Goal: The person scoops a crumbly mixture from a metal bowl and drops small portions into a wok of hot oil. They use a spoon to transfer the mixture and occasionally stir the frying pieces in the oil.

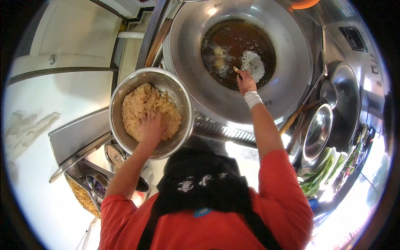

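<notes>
On my left, a steel mixing bowl holds a mound of tan minced mixture. My left hand lies on that mixture with its fingers apart, the tips partly sunk in it. Over the hot oil in a large steel wok, my right hand is closed, pinching a small pale tan piece; its exact kind is too small to tell. A white bandage wraps my right wrist. Beside the right hand a patch of white foam floats, and yellowish lumps bubble to its left.
A long-handled ladle, a smaller steel bowl and a large dark pan lie right of the wok. Leafy greens sit lower right. A broad metal blade-like sheet and a tray of yellow bits are at the left.
</notes>
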`<state>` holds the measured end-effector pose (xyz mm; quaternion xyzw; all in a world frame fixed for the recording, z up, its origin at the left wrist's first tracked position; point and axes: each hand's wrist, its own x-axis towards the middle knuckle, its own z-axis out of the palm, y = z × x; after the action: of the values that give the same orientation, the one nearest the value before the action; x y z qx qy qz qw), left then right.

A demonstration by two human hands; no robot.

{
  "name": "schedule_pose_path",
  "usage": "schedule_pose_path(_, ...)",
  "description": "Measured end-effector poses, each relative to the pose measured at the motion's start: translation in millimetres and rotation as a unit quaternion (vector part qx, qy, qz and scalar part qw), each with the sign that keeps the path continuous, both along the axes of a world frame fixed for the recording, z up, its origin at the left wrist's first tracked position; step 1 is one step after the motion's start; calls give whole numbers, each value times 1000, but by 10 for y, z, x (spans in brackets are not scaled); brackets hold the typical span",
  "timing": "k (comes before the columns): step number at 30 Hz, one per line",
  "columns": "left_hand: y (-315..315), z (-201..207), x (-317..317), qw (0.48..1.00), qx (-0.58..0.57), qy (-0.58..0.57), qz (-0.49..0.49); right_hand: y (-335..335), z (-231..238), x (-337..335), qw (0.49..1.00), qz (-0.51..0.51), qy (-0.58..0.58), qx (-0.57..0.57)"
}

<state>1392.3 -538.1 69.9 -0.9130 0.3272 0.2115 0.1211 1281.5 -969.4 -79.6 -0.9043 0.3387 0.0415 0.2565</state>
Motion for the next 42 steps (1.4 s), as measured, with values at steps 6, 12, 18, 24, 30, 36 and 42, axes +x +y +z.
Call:
schedule_pose_path(6, 66, -116, 14, 999, 19, 17, 34, 33, -159, -36, 995, 90, 12, -33)
schedule_pose_path(12, 327, -329, 153, 994, -85, 56, -35, 125, 49, -38, 998, 9, -21, -65)
schedule_pose_path(18, 565, -288, 230, 976, -203, 74, -11, 419, 533, -236, 986, -54, -148, -48)
schedule_pose_path(24, 756, -96, 315, 974, -227, -11, -23, 1066, 1103, -762, 970, -116, -214, -1)
schedule_pose_path(30, 846, -188, 282, 983, -109, -73, -127, 1650, 1412, -1126, 971, -117, -208, -5)
schedule_pose_path(36, 875, -463, 843, 967, -219, 73, -109, 1855, 1617, -1111, 967, -106, -233, -3)
schedule_pose_path(42, 1078, -122, 875, 383, -569, 543, 484, 1917, 1812, -1079, 967, -102, -235, 3)
